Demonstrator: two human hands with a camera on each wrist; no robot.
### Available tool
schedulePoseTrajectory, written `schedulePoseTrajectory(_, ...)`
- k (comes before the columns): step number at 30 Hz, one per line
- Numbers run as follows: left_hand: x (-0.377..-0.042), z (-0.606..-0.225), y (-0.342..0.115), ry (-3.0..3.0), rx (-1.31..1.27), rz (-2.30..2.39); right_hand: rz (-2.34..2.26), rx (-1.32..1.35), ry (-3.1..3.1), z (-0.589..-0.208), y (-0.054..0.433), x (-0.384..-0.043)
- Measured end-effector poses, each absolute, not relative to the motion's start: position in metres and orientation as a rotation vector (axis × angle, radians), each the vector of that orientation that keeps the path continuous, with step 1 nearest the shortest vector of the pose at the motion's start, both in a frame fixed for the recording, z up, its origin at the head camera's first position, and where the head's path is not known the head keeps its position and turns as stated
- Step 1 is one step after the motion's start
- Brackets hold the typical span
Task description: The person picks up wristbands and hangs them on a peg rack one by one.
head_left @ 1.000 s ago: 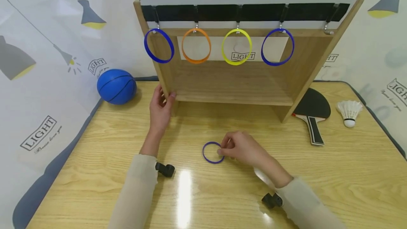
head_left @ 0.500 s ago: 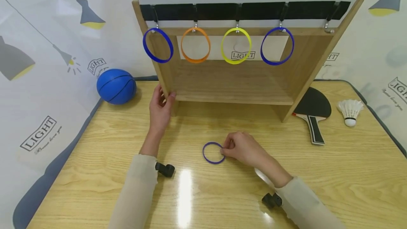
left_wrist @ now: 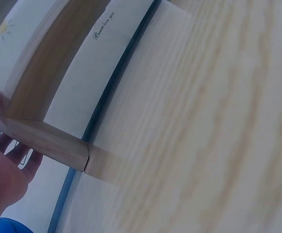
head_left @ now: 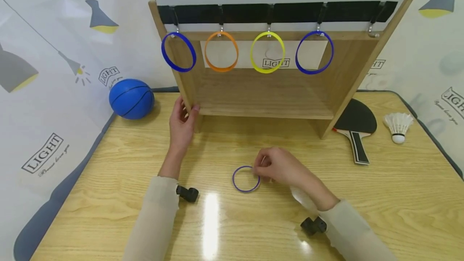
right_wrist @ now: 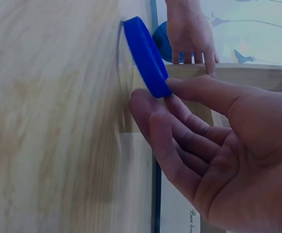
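My right hand (head_left: 279,167) pinches the right edge of a thin blue ring (head_left: 233,179) between thumb and fingertips, low over the table in front of the shelf. In the right wrist view the ring (right_wrist: 145,58) tilts, and a gap shows between it and the tabletop. My left hand (head_left: 181,128) grips the left side panel of a wooden shelf (head_left: 266,92), thumb on the front edge. The left wrist view shows its fingers behind that panel (left_wrist: 46,141). From the shelf's hooks hang a blue ring (head_left: 163,53), an orange ring (head_left: 206,53), a yellow ring (head_left: 251,53) and another blue ring (head_left: 297,53).
The rightmost hook (head_left: 372,34) carries no ring. A blue ball (head_left: 131,98) sits left of the shelf. To its right lie a table tennis bat (head_left: 357,122) and a shuttlecock (head_left: 398,127) on the wooden table (head_left: 108,204). Printed curtains surround the back and sides.
My right hand has shifted slightly right with the blue ring, which has moved a little toward me and come up from the tabletop. The left hand keeps its grip on the shelf.
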State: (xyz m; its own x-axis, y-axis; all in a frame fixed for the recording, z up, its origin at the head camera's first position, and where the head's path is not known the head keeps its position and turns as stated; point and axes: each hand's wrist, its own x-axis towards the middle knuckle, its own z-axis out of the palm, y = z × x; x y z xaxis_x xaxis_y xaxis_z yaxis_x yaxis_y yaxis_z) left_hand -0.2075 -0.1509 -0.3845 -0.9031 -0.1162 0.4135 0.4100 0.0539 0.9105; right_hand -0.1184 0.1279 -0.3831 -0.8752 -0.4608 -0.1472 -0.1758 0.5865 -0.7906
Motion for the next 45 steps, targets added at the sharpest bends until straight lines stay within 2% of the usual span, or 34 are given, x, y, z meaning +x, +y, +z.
schedulePoseTrajectory(18,-0.207,-0.385,-0.151,-1.975,-0.294,-1.899,-1.296,-0.601,2.221,-0.375,0.139,-0.121)
schedulePoseTrajectory(30,-0.206,-0.383,-0.15,-1.974,-0.287,-1.893,-1.295,-0.737,2.368,-0.361,0.154,-0.127)
schedulePoseTrajectory(37,-0.207,-0.385,-0.15,-1.957,-0.293,-1.905,-1.336,-0.73,2.496,-0.343,0.167,-0.127)
schedulePoseTrajectory(45,-0.206,-0.385,-0.15,-1.954,-0.285,-1.921,-1.52,-0.607,2.63,-0.308,0.192,-0.118)
